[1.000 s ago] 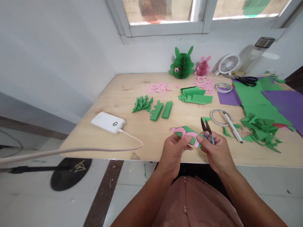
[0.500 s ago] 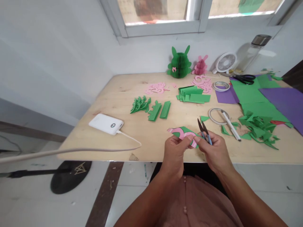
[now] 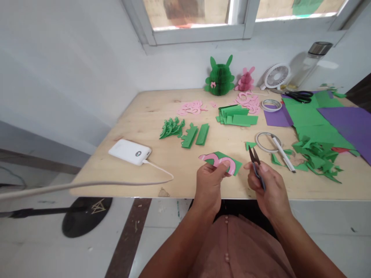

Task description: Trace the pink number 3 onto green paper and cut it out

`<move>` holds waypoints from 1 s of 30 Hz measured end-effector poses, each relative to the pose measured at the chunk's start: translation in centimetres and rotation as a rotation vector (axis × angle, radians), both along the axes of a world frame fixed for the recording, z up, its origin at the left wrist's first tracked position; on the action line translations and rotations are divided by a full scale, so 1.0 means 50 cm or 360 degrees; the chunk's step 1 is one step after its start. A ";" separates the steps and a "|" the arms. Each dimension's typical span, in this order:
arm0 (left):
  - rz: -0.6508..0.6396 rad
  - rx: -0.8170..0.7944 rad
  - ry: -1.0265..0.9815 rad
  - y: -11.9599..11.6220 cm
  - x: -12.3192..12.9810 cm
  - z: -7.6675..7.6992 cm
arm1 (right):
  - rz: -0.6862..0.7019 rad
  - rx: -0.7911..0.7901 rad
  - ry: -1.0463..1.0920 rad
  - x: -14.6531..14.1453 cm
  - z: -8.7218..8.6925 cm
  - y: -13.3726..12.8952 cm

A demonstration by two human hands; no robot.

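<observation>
Low over the front of the table, my left hand pinches a curvy pink paper cutout flat against a piece of green paper. My thumb lies on top of the pink shape. To the right, my right hand is wrapped round small thread snips, whose dark blades point up and away with a narrow gap between the tips. The snips are apart from the paper. A small green paper triangle lies just beyond the blade tips.
Folded green strips, a cut green pile and pink cutouts lie farther back. Right of my hands are a white marker, a tape ring and green scraps. A white power bank with its cable sits left.
My hands have moved apart. The right one has let go of the paper's edge and shifted right with the snips; the left has carried the pink and green papers slightly left.
</observation>
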State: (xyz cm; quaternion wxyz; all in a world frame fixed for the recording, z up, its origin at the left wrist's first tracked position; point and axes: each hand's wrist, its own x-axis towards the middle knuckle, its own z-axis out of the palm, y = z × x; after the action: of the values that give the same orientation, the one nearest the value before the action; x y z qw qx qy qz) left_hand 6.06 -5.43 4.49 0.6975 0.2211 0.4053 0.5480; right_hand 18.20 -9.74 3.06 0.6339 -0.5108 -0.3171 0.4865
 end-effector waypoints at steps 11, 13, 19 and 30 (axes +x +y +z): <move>0.0094 -0.0025 -0.0138 0.006 -0.007 0.011 | 0.0220 -0.0250 -0.0108 -0.026 -0.044 -0.052; 0.0088 -0.0016 -0.0161 0.007 -0.007 0.013 | 0.0218 -0.0273 -0.0122 -0.027 -0.047 -0.050; 0.0072 -0.0022 -0.0158 0.007 -0.008 0.011 | 0.0196 -0.0301 -0.0126 -0.032 -0.047 -0.045; 0.0076 -0.0071 -0.0258 0.009 -0.009 0.002 | 0.0231 -0.0302 -0.0078 -0.038 -0.043 -0.049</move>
State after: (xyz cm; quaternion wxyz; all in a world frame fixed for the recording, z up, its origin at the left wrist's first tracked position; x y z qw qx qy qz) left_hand 5.59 -5.01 4.60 0.7195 0.1506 0.3648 0.5715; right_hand 16.30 -12.18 0.89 0.5379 -0.5559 -0.3212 0.5463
